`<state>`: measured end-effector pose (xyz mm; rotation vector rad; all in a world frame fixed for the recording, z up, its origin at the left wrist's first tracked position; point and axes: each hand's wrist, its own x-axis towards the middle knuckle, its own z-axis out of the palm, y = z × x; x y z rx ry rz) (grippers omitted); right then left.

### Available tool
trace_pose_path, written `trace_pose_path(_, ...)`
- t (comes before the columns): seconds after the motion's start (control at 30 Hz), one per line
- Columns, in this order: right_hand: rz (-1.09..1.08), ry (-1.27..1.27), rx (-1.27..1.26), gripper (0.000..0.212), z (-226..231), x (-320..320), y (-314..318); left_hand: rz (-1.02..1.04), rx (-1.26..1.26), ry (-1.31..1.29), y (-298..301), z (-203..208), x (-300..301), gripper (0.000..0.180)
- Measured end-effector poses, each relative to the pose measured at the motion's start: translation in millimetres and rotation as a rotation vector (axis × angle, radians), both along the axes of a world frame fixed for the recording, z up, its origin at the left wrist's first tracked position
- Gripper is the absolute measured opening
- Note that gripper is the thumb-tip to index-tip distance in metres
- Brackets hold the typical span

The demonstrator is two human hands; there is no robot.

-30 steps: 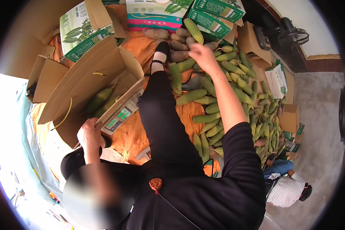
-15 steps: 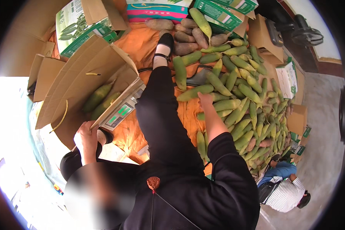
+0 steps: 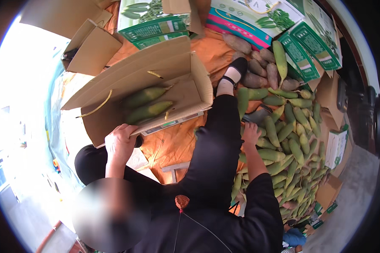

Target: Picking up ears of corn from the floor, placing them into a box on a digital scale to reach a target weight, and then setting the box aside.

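Observation:
My left hand grips the near edge of an open brown cardboard box that lies on its side with two green corn ears inside. My right hand reaches down onto a big pile of green corn ears at my right, fingers spread over one ear; whether it grips the ear is unclear. My black-trousered leg stretches forward between box and pile, ending in a black shoe.
An orange sheet covers the ground. Several brown sweet potatoes lie past the shoe. Green-and-white printed cartons and another carton stand at the back, and folded brown boxes at the left.
My right hand has pulled back from the far end of the corn pile to ears close beside my knee. My left hand stays on the box edge.

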<state>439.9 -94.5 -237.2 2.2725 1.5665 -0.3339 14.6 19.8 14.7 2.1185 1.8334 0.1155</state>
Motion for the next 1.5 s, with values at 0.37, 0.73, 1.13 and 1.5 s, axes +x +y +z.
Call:
trace_pose_path(0.37, 0.398, -0.189, -0.422, 0.037, 26.8, 0.8, 24.3, -0.022, -0.017, 0.026, -2.9, -1.9, -9.4, 0.015)
trace_pose_path(0.73, -0.266, 0.236, 0.250, 0.063, 89.4, 45.2, -11.6, -0.044, -0.009, 0.057, -5.0, -11.7, -14.2, 0.009)
trace_pose_path(1.13, 0.191, 1.099, 0.724, 0.046, 362.1, -82.4, 122.5, -0.078, 0.007, 0.032, -8.7, -15.8, -22.3, 0.009)
trace_pose_path(1.5, 0.852, 0.817, 0.135, 0.065, 260.9, -250.1, 225.7, -0.118, 0.054, 0.002, -9.1, -16.8, -21.1, 0.008)
